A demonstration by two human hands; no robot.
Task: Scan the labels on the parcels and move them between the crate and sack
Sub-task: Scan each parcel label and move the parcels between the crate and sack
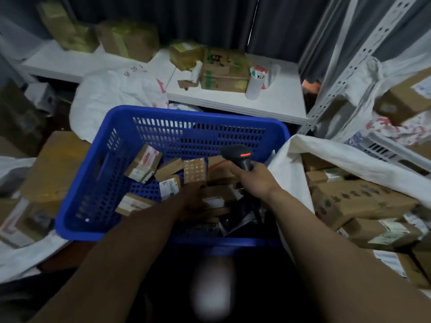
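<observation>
A blue plastic crate (98,173) stands in front of me with several small cardboard parcels (143,167) lying loose inside. My right hand (255,180) grips a black handheld scanner (240,156) over the crate's right side; a red light glows on its head. My left hand (193,201) reaches down into the crate among the parcels; it is blurred, and whether it holds one cannot be told. To the right, a white sack (326,155) stands open, filled with brown boxes (356,201).
A white table (268,106) behind the crate carries cardboard boxes and a white cup. A white perforated shelf upright (345,73) rises at right, with more parcels beside it. Another white sack (112,94) and brown boxes (53,169) lie left of the crate.
</observation>
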